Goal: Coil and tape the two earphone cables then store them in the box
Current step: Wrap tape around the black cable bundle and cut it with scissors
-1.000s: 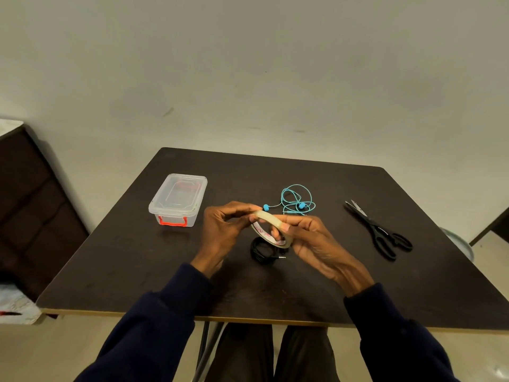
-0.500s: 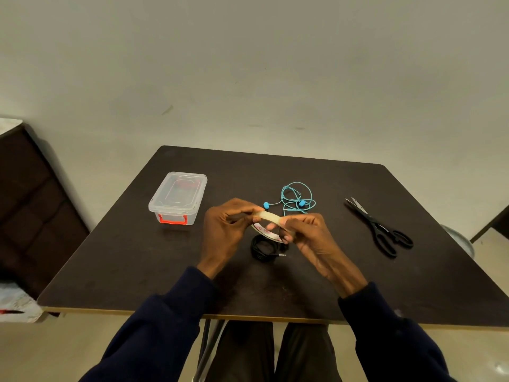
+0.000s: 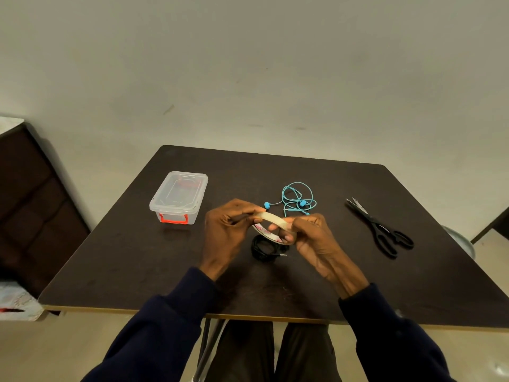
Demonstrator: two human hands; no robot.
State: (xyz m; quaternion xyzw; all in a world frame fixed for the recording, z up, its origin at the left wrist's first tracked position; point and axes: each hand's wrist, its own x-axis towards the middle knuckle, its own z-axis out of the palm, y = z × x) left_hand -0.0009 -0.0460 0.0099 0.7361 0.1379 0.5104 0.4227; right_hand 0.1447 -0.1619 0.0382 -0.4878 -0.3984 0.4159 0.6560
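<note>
Both hands hold a roll of clear tape (image 3: 271, 221) above the middle of the dark table (image 3: 137, 257). My right hand (image 3: 311, 238) grips the roll with fingers through its core. My left hand (image 3: 228, 230) pinches the roll's left edge with thumb and fingertips. Beneath the roll lies a coiled black earphone cable (image 3: 264, 249), its plug pointing right. A loose blue earphone cable (image 3: 297, 198) lies just beyond the hands. The clear plastic box (image 3: 179, 195) with a lid and red latch stands at the left of the table.
Black scissors (image 3: 380, 230) lie on the right side of the table. A dark cabinet (image 3: 33, 202) stands left of the table. A grey round object (image 3: 460, 241) sits past the table's right edge. My legs are under the near edge.
The roll has tilted flatter between my hands and my left fingertips have slid along its edge. The view has shifted slightly; nothing else on the table moved.
</note>
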